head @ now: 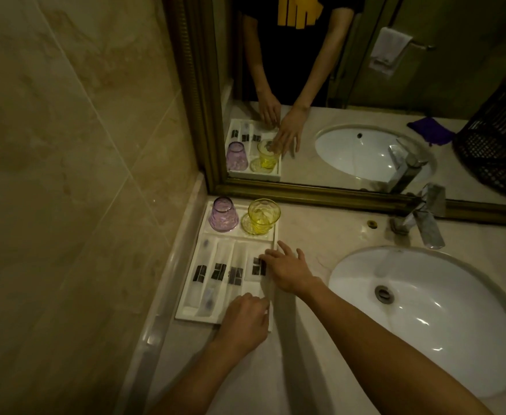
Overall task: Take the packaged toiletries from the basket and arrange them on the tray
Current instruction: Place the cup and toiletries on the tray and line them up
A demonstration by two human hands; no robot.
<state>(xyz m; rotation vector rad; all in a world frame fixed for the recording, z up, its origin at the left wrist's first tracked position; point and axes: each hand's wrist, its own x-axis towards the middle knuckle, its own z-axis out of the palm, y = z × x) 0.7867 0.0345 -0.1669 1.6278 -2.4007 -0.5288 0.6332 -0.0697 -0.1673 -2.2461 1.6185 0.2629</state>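
A white compartment tray (197, 319) sits on the counter against the left wall. Three long packaged toiletries (218, 272) with black labels lie side by side in its slots. A fourth, shorter labelled packet (257, 266) lies in the right slot, and the fingertips of my right hand (287, 269) rest on it with fingers spread. My left hand (245, 319) is curled at the tray's front right corner, pinching the near end of a translucent packet (267, 290) that runs up under my right palm. The black basket (497, 136) shows only as a mirror reflection at the right.
A purple glass (224, 214) stands upside down and a yellow glass (263, 217) upright in the tray's back compartment. A white sink (425, 310) and chrome faucet (425, 217) lie to the right. The framed mirror (305, 193) stands behind, a tiled wall to the left.
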